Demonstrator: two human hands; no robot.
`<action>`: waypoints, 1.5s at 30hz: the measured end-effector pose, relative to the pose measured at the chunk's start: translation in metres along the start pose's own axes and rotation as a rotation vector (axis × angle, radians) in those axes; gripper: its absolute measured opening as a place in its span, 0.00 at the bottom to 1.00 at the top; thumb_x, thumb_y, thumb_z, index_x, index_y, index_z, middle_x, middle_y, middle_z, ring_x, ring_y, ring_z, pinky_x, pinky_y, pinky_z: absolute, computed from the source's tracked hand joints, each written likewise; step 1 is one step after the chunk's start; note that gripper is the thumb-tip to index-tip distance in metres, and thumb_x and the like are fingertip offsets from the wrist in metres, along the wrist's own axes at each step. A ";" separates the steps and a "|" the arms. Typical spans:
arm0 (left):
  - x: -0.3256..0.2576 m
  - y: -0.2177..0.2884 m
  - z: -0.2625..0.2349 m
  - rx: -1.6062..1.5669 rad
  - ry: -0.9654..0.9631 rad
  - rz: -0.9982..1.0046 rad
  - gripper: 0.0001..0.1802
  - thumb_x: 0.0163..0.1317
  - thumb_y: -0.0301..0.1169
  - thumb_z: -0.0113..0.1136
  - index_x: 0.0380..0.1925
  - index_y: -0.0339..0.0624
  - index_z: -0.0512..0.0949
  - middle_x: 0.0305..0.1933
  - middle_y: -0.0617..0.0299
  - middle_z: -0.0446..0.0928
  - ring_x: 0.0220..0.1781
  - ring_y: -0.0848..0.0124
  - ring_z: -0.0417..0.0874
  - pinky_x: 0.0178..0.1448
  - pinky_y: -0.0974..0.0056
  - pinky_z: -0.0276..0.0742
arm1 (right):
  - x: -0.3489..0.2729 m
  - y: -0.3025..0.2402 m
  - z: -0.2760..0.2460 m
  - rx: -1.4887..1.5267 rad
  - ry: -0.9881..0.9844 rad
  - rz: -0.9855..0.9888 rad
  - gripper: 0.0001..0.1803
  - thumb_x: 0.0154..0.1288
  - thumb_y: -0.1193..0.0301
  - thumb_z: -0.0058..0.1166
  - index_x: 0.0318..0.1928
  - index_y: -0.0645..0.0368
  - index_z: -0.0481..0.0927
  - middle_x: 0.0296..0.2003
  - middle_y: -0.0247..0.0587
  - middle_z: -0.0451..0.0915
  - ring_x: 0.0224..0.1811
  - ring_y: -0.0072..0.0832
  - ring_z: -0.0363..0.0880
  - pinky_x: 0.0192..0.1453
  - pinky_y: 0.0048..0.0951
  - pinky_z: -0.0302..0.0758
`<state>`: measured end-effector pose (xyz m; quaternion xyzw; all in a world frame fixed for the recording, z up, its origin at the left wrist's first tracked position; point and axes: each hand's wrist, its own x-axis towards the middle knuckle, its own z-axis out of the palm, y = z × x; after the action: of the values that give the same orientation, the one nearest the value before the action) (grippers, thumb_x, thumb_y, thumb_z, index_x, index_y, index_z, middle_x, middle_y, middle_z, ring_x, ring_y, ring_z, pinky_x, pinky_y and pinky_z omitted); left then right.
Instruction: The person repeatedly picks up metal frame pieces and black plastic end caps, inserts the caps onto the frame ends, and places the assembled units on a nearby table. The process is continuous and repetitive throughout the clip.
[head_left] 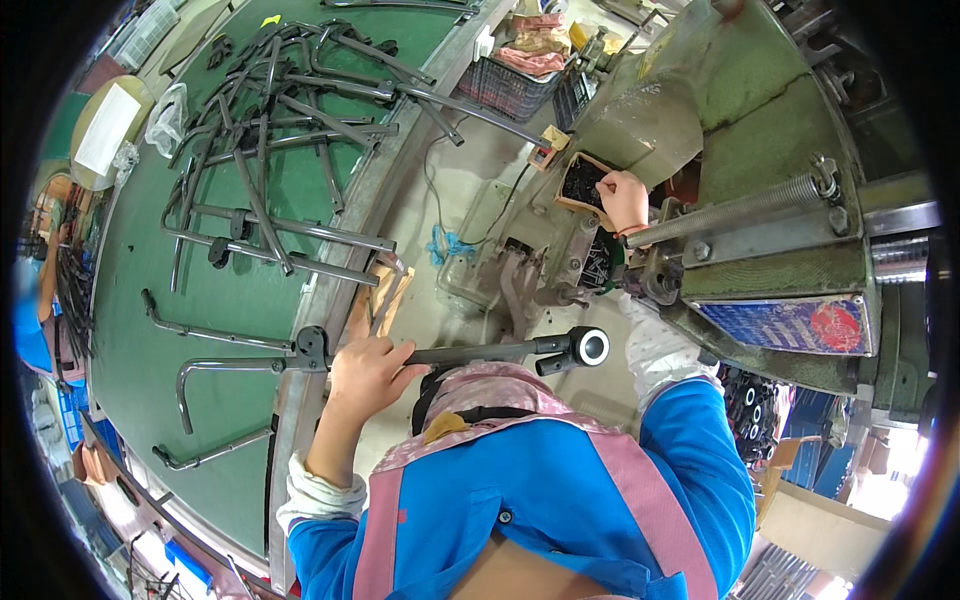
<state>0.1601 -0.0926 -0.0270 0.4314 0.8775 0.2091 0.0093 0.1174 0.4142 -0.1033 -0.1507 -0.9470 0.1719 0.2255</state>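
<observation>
My left hand (368, 378) is closed around a dark metal tube frame (470, 353). The frame lies across the table's edge, its hooked end over the green top. A black joint (312, 348) sits beside my hand, and a black fitting with a white ring (590, 346) is at the frame's right end. My right hand (626, 202) reaches into a small open box (574, 206) of small black parts beside the green machine. Its fingers are bent together among the parts; what they hold, if anything, is hidden. Below that box is a second container (598, 262) of small metal pins.
A green-topped table (140, 400) fills the left, with a heap of dark tube frames (270, 110) on it. On the right stands a large green machine (750, 110) with a long spring (745, 208). A black crate (510, 88) holds cloths. Another person (45, 300) is at far left.
</observation>
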 end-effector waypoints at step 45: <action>-0.033 -0.034 -0.008 -0.020 -0.061 0.161 0.17 0.57 0.52 0.65 0.29 0.52 0.80 0.22 0.63 0.74 0.29 0.60 0.81 0.32 0.54 0.74 | -0.161 -0.138 -0.106 0.928 -0.049 0.566 0.13 0.67 0.70 0.61 0.46 0.66 0.80 0.35 0.31 0.80 0.33 0.18 0.74 0.39 0.23 0.71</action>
<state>0.1537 -0.1390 -0.0381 0.5067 0.8371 0.2047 0.0237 0.2771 0.2594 -0.0200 -0.2806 -0.6990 0.6294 0.1910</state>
